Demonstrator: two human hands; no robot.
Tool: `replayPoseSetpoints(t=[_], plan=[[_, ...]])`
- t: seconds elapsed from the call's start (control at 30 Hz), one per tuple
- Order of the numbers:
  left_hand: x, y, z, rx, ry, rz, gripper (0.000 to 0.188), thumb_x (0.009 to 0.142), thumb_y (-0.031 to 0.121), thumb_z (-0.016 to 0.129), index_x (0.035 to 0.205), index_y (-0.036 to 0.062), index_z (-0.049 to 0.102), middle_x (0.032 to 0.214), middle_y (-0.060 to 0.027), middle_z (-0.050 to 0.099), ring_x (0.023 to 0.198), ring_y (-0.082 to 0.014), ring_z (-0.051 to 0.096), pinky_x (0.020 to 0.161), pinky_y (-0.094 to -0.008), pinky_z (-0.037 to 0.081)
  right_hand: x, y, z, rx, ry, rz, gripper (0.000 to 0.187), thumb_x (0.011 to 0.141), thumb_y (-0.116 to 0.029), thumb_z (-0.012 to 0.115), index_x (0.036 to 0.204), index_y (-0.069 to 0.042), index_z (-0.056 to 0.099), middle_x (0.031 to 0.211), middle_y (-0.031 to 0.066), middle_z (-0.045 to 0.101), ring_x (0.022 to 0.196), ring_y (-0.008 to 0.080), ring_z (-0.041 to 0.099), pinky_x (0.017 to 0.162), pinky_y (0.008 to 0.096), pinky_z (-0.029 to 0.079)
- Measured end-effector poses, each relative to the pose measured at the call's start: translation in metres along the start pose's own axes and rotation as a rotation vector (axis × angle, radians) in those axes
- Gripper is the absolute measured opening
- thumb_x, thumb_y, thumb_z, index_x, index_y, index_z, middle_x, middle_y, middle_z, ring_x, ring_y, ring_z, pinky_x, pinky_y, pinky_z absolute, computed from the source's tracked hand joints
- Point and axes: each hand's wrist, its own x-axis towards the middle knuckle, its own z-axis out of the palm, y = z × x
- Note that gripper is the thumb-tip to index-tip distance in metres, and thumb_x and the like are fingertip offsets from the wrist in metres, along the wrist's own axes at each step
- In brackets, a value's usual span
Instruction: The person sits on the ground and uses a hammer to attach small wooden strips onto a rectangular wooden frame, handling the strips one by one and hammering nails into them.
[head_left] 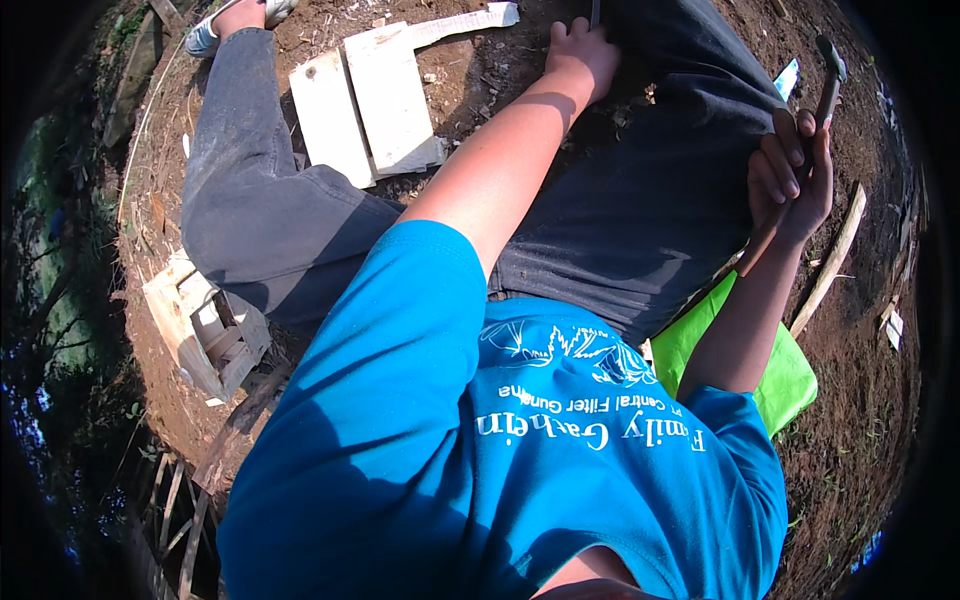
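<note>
My left hand (583, 58) reaches out between my legs, closed round a thin dark metal rod (595, 12); its upper end leaves the picture. What the rod's lower end touches is hidden by the hand. Raised on the right, my right hand (793, 175) is wrapped about a hammer (829, 80), metal head up, with the wooden handle coming out below the palm. Left of my outstretched forearm lie two pale boards (385, 100) side by side on the dirt, a narrow gap between them. A rough-edged pale strip of wood (465, 24) extends from their far end.
A small pale wooden box frame (205, 325) rests by my left knee. Beside my right hip is a bright green bag (780, 375). A long stick (832, 258) lies on the soil (860, 330) at the right. Branches and plants border the left side.
</note>
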Motion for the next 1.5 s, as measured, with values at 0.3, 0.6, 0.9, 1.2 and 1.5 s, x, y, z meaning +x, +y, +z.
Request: replayPoseSetpoints(t=[0.3,0.6,0.9,1.2,1.5], plan=[[-0.010,-0.029,-0.007,-0.339,0.307,0.127,0.019,0.091,0.021,0.069,0.109,0.0169,0.074,0.118,-0.0100,0.066,0.116,-0.0304,0.057,0.097,-0.0463,0.043,0.001,0.009,0.005,-0.039,0.018,-0.019,0.022,0.111,-0.023,0.044,0.114,-0.002,0.049,0.086,0.0021,0.044,0.055,0.0052,0.040,0.049,0.0203,0.038],[-0.145,-0.258,-0.040,-0.817,0.559,-0.295,0.017,0.092,0.019,0.080,0.099,0.0056,0.073,0.099,-0.0030,0.076,0.089,-0.0102,0.071,0.082,-0.0274,0.057,0.005,0.012,0.001,-0.009,-0.031,-0.009,0.021,0.111,-0.019,0.043,0.113,0.000,0.051,0.086,0.0022,0.044,0.058,0.0068,0.040,0.051,0.0216,0.036],[-0.148,-0.294,0.001,-0.966,0.589,-0.358,0.033,0.090,0.017,0.080,0.116,0.0015,0.067,0.110,-0.0109,0.073,0.102,-0.0166,0.070,0.090,-0.0291,0.055,0.005,0.018,0.003,-0.109,0.029,0.039,0.022,0.111,-0.019,0.045,0.111,0.001,0.054,0.084,0.0016,0.043,0.058,0.0067,0.038,0.051,0.0228,0.035],[-0.140,-0.278,-0.011,-0.928,0.696,-0.309,0.014,0.085,0.012,0.082,0.086,0.0048,0.070,0.082,-0.0068,0.074,0.079,-0.0149,0.069,0.075,-0.0320,0.055,0.014,0.018,0.011,-0.328,0.184,0.075,0.020,0.109,-0.023,0.051,0.113,-0.003,0.056,0.084,0.0004,0.047,0.060,0.0077,0.038,0.055,0.0237,0.036],[-0.163,-0.271,-0.064,-0.919,0.592,-0.293,0.031,0.084,0.012,0.080,0.112,0.0075,0.066,0.087,-0.0073,0.075,0.083,-0.0167,0.071,0.074,-0.0321,0.055,0.058,0.152,0.098,-1.169,0.200,0.381,0.032,0.108,-0.035,0.059,0.121,-0.007,0.062,0.075,-0.0053,0.049,0.058,0.0018,0.045,0.049,0.0188,0.037]])
